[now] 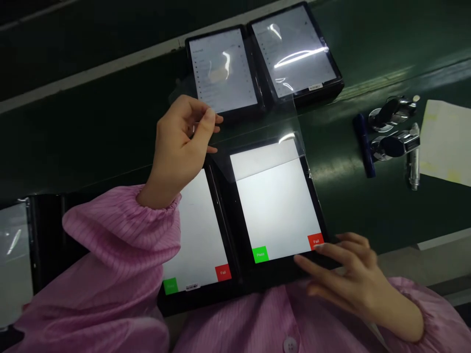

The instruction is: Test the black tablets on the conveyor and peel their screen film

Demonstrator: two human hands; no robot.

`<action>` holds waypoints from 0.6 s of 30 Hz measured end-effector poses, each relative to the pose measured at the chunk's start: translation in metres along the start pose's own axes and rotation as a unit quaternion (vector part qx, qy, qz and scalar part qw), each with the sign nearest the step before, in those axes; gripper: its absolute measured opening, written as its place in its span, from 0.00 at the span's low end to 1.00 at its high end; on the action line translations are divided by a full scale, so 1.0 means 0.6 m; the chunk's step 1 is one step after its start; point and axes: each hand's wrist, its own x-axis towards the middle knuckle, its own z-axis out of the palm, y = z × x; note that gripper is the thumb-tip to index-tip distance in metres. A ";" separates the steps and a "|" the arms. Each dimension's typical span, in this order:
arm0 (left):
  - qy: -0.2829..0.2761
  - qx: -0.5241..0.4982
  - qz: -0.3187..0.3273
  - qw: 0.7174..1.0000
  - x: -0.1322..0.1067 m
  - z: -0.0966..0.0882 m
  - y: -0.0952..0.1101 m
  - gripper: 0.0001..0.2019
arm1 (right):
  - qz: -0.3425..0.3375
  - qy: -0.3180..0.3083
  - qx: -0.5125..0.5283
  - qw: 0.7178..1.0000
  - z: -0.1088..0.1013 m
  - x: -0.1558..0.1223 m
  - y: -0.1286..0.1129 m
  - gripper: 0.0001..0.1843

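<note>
Two tablets lie side by side near me, both with white screens showing green Pass and red Fail buttons. My left hand point(184, 139) pinches the corner of a clear protective film point(257, 122), lifted off the top of the right tablet point(275, 206). The left tablet point(200, 235) is partly hidden under my pink sleeve. My right hand point(346, 274) rests with fingers stretched on the right tablet's lower right corner, beside the Fail button.
Two more tablets point(224, 68) point(296, 49) lie further off on the dark green belt point(91, 127), reflecting light. Metal tools and a dark pen point(390, 132) sit at right beside a pale sheet point(447, 139). Another film-covered device point(14, 260) is at the left edge.
</note>
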 end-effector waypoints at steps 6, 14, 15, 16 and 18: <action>0.071 -0.027 0.109 0.991 -0.025 -0.019 0.039 0.07 | 0.108 0.033 -0.031 0.993 -0.005 0.062 0.072 0.17; -0.340 0.231 0.247 0.878 -0.245 -0.038 0.027 0.41 | 0.252 -0.177 0.292 0.905 0.005 0.200 0.142 0.40; -0.338 0.274 0.270 0.859 -0.275 -0.049 0.019 0.44 | 0.222 -0.172 0.223 0.934 0.016 0.208 0.131 0.39; -0.316 0.308 0.281 0.852 -0.306 -0.063 0.009 0.46 | 0.179 -0.147 0.146 0.962 0.026 0.213 0.115 0.38; -0.265 0.364 0.251 0.857 -0.370 -0.096 -0.017 0.50 | 0.051 -0.066 0.024 0.996 0.044 0.207 0.067 0.33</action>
